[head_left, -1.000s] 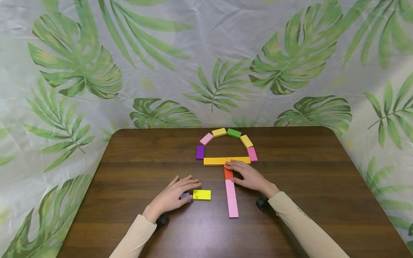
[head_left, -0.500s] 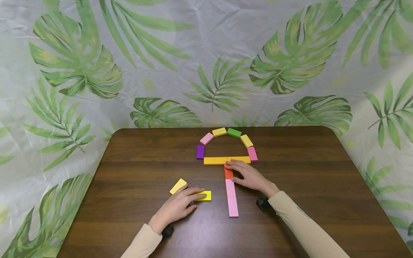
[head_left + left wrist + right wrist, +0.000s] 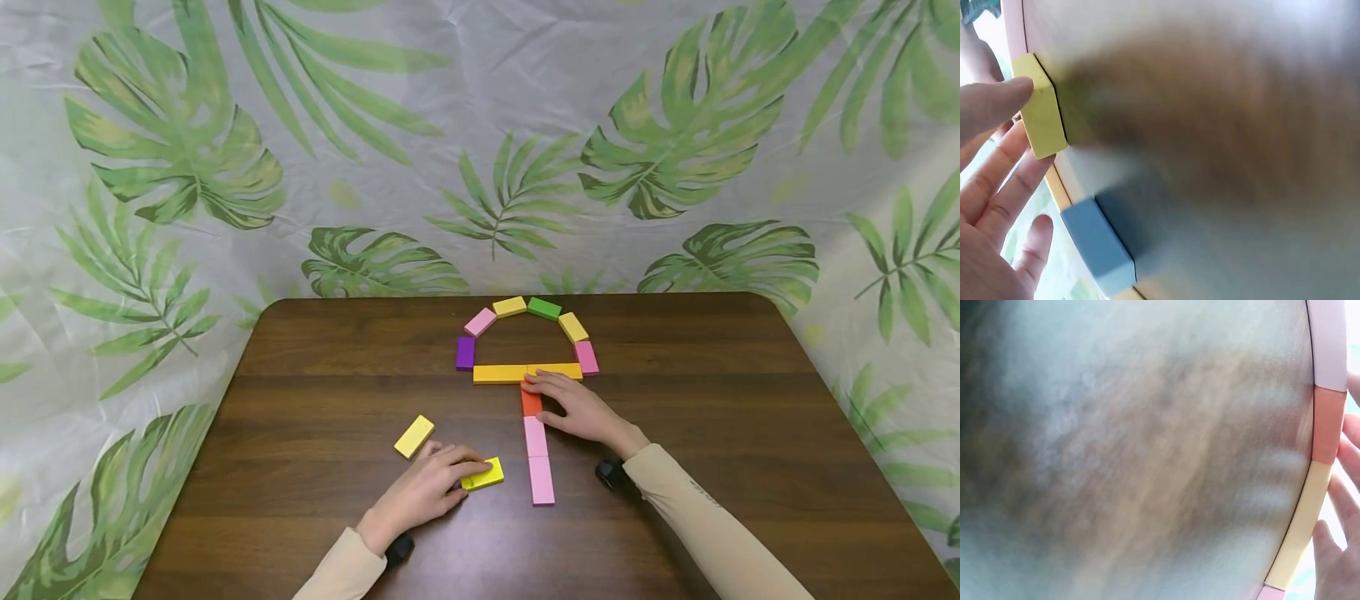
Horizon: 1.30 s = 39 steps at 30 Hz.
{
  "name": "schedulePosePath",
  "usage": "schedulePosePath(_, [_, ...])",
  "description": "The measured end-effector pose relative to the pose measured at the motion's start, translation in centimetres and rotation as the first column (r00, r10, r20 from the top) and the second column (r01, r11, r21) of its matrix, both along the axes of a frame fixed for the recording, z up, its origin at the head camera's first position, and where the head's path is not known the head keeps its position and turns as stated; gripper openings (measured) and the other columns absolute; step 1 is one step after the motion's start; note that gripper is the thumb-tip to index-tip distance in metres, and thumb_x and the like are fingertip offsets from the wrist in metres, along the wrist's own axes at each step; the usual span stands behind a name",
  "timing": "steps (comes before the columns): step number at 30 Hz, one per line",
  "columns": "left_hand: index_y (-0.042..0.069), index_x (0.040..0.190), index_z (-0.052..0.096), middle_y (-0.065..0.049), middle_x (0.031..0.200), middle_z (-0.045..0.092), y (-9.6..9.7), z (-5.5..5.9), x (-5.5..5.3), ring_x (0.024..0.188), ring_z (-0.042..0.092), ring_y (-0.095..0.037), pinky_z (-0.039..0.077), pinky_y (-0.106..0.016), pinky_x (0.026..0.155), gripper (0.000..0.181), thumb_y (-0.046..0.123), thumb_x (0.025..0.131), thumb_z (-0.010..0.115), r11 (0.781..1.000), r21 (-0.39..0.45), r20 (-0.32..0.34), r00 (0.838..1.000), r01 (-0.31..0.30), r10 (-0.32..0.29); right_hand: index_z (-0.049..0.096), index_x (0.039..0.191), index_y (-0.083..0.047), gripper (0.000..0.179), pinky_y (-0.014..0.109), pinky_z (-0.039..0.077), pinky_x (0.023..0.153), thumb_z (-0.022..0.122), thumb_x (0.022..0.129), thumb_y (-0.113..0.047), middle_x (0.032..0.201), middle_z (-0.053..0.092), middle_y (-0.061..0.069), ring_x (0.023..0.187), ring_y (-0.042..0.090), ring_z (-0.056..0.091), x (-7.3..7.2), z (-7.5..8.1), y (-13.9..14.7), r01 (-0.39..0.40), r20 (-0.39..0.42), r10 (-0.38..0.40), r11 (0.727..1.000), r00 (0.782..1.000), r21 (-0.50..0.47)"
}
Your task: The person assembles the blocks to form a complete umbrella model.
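My left hand [image 3: 426, 485] pinches a bright yellow block [image 3: 491, 473], thumb at the near side and fingers over it. The left wrist view shows the thumb against this yellow block [image 3: 1045, 122] with fingertips on its other side. A blue block [image 3: 1100, 247] lies close by the hand, mostly hidden under it in the head view. A pale yellow block [image 3: 415, 437] lies just beyond that hand. My right hand [image 3: 581, 408] rests with relaxed fingers at a red-orange block [image 3: 530, 405] and two end-to-end orange blocks [image 3: 500, 375].
Two pink blocks [image 3: 540, 481] continue the column below the red-orange one. Above the orange row arches a curve of blocks: purple [image 3: 465, 353], pink [image 3: 480, 322], yellow [image 3: 509, 307], green [image 3: 544, 308], another yellow and another pink. A leaf-printed cloth [image 3: 517, 100] hangs behind the table [image 3: 300, 350].
My left hand has moved right and toward me, uncovering the pale yellow block. The bright yellow block has slid right and nearer, and turned slightly. My right hand stays in place.
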<state>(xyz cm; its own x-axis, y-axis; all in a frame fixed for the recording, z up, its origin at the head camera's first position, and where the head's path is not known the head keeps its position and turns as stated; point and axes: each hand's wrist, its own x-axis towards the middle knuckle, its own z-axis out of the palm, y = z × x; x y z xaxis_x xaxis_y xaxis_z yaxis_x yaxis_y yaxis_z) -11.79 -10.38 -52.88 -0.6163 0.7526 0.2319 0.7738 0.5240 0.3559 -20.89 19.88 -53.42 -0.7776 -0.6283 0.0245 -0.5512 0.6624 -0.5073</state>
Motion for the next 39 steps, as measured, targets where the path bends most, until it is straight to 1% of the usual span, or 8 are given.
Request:
schedulePosePath(7, [0.013, 0.124, 0.064, 0.003, 0.119, 0.058, 0.7, -0.1, 1.0, 0.11, 0.054, -0.014, 0.042, -0.034, 0.091, 0.044, 0.013, 0.081, 0.075, 1.0, -0.003, 0.016, 0.999, 0.029, -0.029, 0.049, 0.141, -0.012, 0.056, 0.048, 0.026, 0.11, 0.063, 0.092, -0.035, 0.148, 0.041, 0.004, 0.138, 0.026, 0.031, 0.0, 0.0, 0.0, 0.001, -0.006, -0.001, 1.0, 1.0, -0.005])
schedulePosePath(14, [0.012, 0.127, 0.063, 0.001, 0.132, 0.054, 0.9, -0.2, 1.5, 0.118, 0.05, -0.017, 0.041, -0.036, 0.096, 0.045, 0.015, 0.083, 0.073, 0.998, -0.048, 0.033, 0.999, 0.042, -0.04, 0.049, 0.141, -0.012, 0.056, 0.049, 0.026, 0.109, 0.063, 0.092, -0.035, 0.148, 0.041, 0.005, 0.138, 0.027, 0.031, 0.1, 0.0, -0.1, 0.002, -0.007, -0.002, 1.0, 1.0, -0.003])
schedulePosePath(20, [0.011, 0.129, 0.061, 0.0, 0.138, 0.05, 1.1, -0.1, 1.9, 0.12, 0.048, -0.017, 0.04, -0.035, 0.099, 0.048, 0.019, 0.083, 0.074, 0.994, -0.081, 0.061, 0.996, 0.069, -0.064, 0.05, 0.14, -0.011, 0.055, 0.049, 0.025, 0.109, 0.063, 0.092, -0.035, 0.147, 0.042, 0.005, 0.138, 0.027, 0.031, 0.1, 0.1, -0.1, 0.0, -0.008, 0.0, 1.0, 1.0, -0.01])
schedulePosePath(24, [0.011, 0.129, 0.061, 0.001, 0.138, 0.051, 1.2, 0.0, 2.2, 0.117, 0.049, -0.016, 0.041, -0.032, 0.098, 0.051, 0.018, 0.081, 0.075, 0.993, -0.078, 0.066, 0.995, 0.085, -0.08, 0.051, 0.14, -0.011, 0.055, 0.049, 0.025, 0.11, 0.063, 0.092, -0.035, 0.147, 0.042, 0.005, 0.138, 0.027, 0.03, 0.2, 0.1, -0.1, -0.001, -0.014, 0.0, 1.0, 1.0, -0.01])
schedulePosePath(27, [0.011, 0.129, 0.061, 0.002, 0.136, 0.051, 1.3, 0.0, 2.5, 0.119, 0.049, -0.015, 0.04, -0.032, 0.099, 0.051, 0.018, 0.081, 0.075, 0.993, -0.072, 0.081, 0.993, 0.096, -0.091, 0.05, 0.14, -0.011, 0.055, 0.05, 0.025, 0.109, 0.063, 0.092, -0.035, 0.147, 0.042, 0.005, 0.138, 0.027, 0.03, 0.2, 0.1, 0.0, 0.002, -0.011, -0.002, 1.0, 1.0, -0.006])
schedulePosePath(31, [0.012, 0.129, 0.061, 0.003, 0.134, 0.052, 1.6, 0.0, 3.0, 0.121, 0.048, -0.014, 0.04, -0.03, 0.1, 0.051, 0.018, 0.08, 0.075, 0.99, -0.053, 0.112, 0.986, 0.128, -0.122, 0.05, 0.14, -0.011, 0.055, 0.05, 0.025, 0.109, 0.063, 0.092, -0.035, 0.147, 0.042, 0.005, 0.138, 0.027, 0.03, 0.2, 0.1, 0.0, 0.004, -0.004, -0.004, 1.0, 1.0, -0.008])
schedulePosePath(33, [0.012, 0.128, 0.062, 0.003, 0.133, 0.052, 1.8, 0.0, 3.3, 0.121, 0.048, -0.013, 0.039, -0.028, 0.1, 0.052, 0.018, 0.079, 0.076, 0.988, -0.037, 0.114, 0.983, 0.15, -0.145, 0.05, 0.14, -0.011, 0.056, 0.05, 0.025, 0.109, 0.063, 0.092, -0.036, 0.147, 0.042, 0.005, 0.138, 0.027, 0.03, 0.2, 0.1, -0.1, 0.003, -0.005, -0.003, 1.0, 1.0, -0.01])
schedulePosePath(39, [0.014, 0.127, 0.062, 0.005, 0.131, 0.053, 2.9, -0.1, 4.1, 0.116, 0.05, -0.01, 0.039, -0.026, 0.099, 0.053, 0.021, 0.077, 0.078, 0.977, -0.024, 0.081, 0.975, 0.211, -0.209, 0.051, 0.14, -0.01, 0.055, 0.051, 0.025, 0.109, 0.063, 0.092, -0.035, 0.147, 0.043, 0.006, 0.138, 0.028, 0.031, 0.2, 0.1, -0.1, -0.004, -0.015, 0.003, 1.0, 1.0, -0.02])
